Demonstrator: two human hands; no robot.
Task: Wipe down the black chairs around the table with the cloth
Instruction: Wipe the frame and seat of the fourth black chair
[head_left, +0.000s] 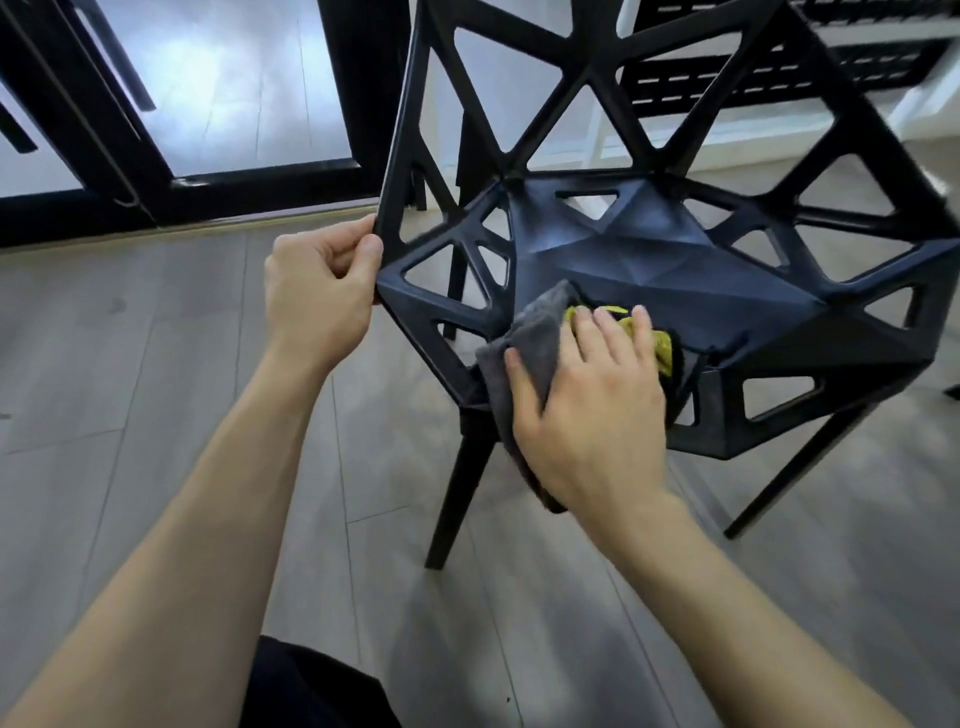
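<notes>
Two hands at work on one black chair (670, 249). Left hand (317, 291) pinching the chair's side edge. Right hand (587, 400) spread flat, pressing the grey and yellow cloth (535, 338) onto the seat's front, right under the palm.

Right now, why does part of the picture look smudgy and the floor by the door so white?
In the head view, the chair blurs toward its right edge, likely from motion; daylight glares white off the floor behind the door frame; the left hand and right hand on the cloth look sharper.
</notes>
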